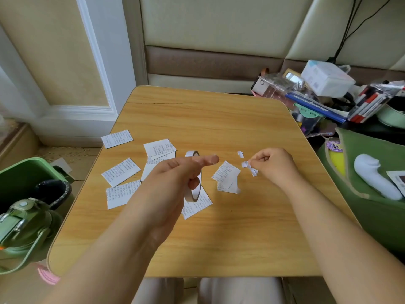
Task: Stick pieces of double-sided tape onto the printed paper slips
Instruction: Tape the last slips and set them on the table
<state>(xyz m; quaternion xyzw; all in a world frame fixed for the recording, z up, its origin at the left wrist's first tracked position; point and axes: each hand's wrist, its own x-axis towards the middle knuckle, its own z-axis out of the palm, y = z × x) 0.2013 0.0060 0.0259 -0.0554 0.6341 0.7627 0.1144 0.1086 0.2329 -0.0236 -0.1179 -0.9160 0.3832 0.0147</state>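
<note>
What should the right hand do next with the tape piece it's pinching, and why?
Probably lower the tape piece onto the printed slip just beside it and press it flat. The right hand already pinches that torn bit above the table, the left hand holds the tape roll clear, and that slip is the nearest one.

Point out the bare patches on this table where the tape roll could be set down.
The far half of the table, beyond the paper slips, is bare wood. So is the near strip below the slips, between the forearms, and the right edge past the right hand. The middle-left is crowded with slips, and small tape scraps lie by the right hand. The left hand holds the tape roll.
</note>
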